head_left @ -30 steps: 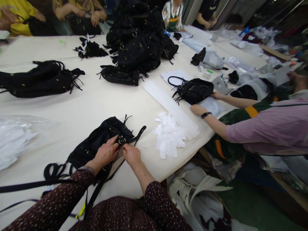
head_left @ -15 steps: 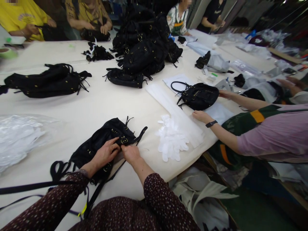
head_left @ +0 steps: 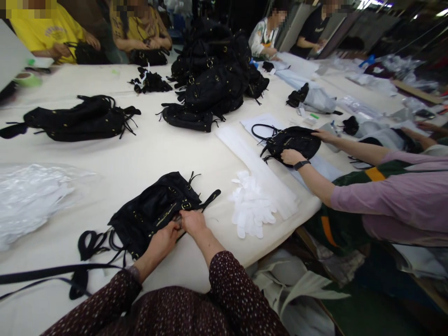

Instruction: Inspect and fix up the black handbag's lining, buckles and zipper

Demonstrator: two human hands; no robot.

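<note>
Now my left hand has slid off the black bag top | both hands, right hand too, seemingly pinch its near edge.

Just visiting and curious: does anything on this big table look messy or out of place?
Mostly orderly. Only the long black straps trailing loose off the table's left edge from the black bag look untidy.

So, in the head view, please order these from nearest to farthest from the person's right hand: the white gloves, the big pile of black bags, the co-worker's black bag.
Measured from the right hand:
1. White gloves, just to its right near the table edge.
2. Co-worker's black bag, farther right, under the co-worker's hands.
3. Big pile of black bags, at the far middle of the table.
</note>
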